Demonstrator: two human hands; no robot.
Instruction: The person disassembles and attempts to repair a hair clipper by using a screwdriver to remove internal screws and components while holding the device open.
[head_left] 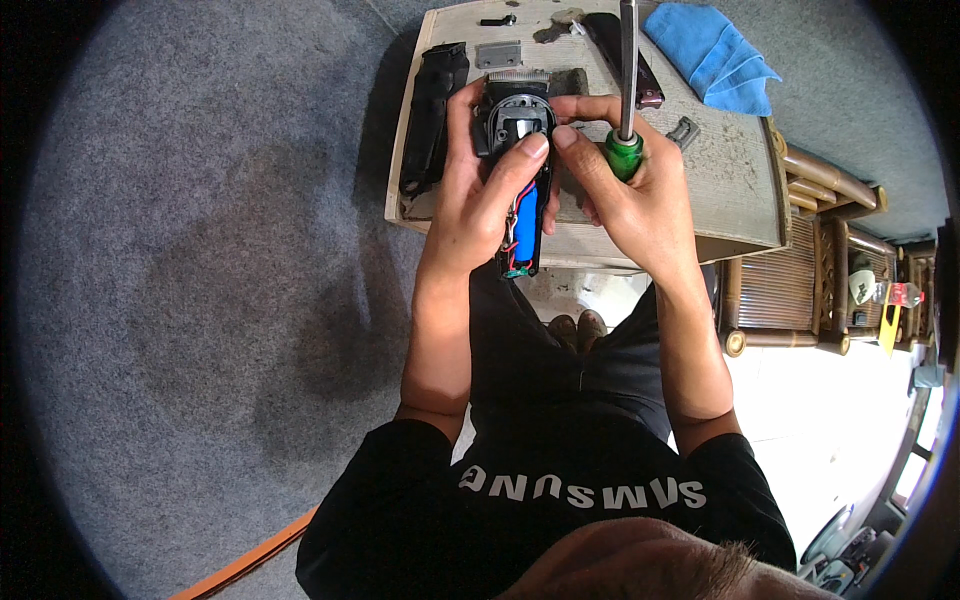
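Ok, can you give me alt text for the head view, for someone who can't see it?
Seen from above, a left hand holds an opened hair clipper with a blue battery exposed, while the right hand steadies it and grips a green-handled screwdriver. Below them, a small table carries the black clipper cover, loose parts and a blue cloth.

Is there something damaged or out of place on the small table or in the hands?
The hair clipper in both hands lies open, its blue battery and wires bare. Its black cover lies apart on the table, beside a loose metal blade. It looks dismantled, not broken.
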